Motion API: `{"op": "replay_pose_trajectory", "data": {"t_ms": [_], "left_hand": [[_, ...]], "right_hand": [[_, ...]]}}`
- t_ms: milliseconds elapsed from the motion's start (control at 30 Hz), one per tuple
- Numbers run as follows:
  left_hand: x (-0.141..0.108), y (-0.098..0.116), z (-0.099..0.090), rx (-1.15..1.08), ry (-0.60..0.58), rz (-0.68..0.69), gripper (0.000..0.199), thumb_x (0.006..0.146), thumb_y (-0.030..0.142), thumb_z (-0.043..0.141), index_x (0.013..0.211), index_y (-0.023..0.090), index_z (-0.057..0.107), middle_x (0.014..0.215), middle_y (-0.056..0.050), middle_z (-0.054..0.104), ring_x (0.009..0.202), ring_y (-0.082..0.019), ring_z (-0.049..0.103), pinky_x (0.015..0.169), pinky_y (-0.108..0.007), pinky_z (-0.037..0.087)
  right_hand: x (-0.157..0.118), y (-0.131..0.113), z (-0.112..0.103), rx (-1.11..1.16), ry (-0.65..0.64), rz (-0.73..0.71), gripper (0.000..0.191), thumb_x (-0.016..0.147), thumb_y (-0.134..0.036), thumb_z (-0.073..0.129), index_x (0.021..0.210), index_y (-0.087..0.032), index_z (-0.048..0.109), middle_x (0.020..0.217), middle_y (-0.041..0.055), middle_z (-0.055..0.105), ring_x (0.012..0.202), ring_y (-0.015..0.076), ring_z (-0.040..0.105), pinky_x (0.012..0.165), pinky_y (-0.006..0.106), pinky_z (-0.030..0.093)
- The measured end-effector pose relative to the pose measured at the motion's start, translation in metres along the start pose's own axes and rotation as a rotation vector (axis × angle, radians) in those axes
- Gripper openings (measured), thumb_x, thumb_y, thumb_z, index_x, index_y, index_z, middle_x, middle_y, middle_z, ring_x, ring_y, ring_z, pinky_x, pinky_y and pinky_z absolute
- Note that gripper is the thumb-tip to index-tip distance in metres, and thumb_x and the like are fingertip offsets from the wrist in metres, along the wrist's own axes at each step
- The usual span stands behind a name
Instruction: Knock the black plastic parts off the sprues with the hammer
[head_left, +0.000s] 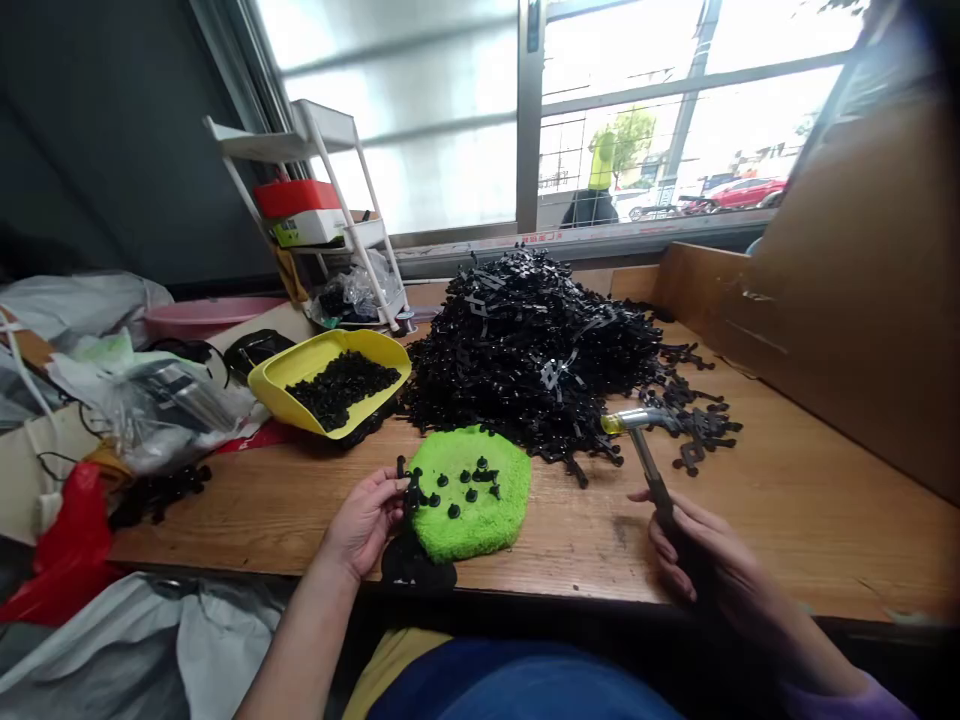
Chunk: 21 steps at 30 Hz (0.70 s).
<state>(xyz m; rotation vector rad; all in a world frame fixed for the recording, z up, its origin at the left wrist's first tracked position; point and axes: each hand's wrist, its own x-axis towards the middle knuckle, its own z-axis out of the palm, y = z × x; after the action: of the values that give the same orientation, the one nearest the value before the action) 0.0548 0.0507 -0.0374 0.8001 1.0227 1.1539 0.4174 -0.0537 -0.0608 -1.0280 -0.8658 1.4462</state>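
Note:
My left hand sits at the near edge of a green fuzzy pad, pinching a black moulded plastic runner. Its lower part hangs down by the table's front edge. Several small black plastic pieces stand on the pad. My right hand grips the dark handle of a small metal hammer with a yellow tip. The hammer head sits raised above loose black runners, at the foot of a large heap of black plastic runners.
A yellow scoop tray of small black pieces stands beside the heap on the wooden workbench. Plastic bags and a red bag lie to the left. A cardboard sheet rises at the right; a white shelf unit stands behind.

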Motion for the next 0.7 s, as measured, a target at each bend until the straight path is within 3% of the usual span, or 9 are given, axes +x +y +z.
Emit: {"op": "replay_pose_trajectory", "data": {"t_ms": [467, 600, 700], "left_hand": [[0.011, 0.003, 0.009, 0.074, 0.056, -0.025, 0.018, 0.065, 0.013, 0.067, 0.076, 0.013, 0.053, 0.061, 0.002, 0.057, 0.043, -0.004, 0.049, 0.037, -0.01, 0.037], [0.012, 0.004, 0.009, 0.139, 0.058, -0.027, 0.02, 0.063, 0.016, 0.069, 0.075, 0.013, 0.053, 0.059, 0.003, 0.056, 0.041, -0.003, 0.046, 0.035, -0.01, 0.034], [0.012, 0.006, 0.008, 0.162, 0.039, -0.007, 0.025, 0.061, 0.018, 0.072, 0.073, 0.014, 0.051, 0.058, 0.004, 0.055, 0.041, -0.002, 0.045, 0.036, -0.01, 0.034]], "right_hand": [[0.001, -0.001, 0.013, -0.147, 0.051, 0.045, 0.037, 0.084, -0.043, 0.05, 0.115, -0.024, 0.046, 0.059, -0.0023, 0.043, 0.037, 0.0093, 0.036, 0.036, 0.022, 0.025], [0.0, -0.01, 0.024, -0.366, 0.024, 0.025, 0.026, 0.085, -0.046, 0.05, 0.091, -0.021, 0.052, 0.06, -0.0007, 0.044, 0.044, 0.0114, 0.042, 0.039, 0.023, 0.029], [0.006, -0.026, 0.04, -0.556, -0.081, -0.076, 0.027, 0.087, -0.045, 0.049, 0.082, -0.019, 0.054, 0.062, 0.0013, 0.047, 0.051, 0.013, 0.044, 0.045, 0.025, 0.034]]}}
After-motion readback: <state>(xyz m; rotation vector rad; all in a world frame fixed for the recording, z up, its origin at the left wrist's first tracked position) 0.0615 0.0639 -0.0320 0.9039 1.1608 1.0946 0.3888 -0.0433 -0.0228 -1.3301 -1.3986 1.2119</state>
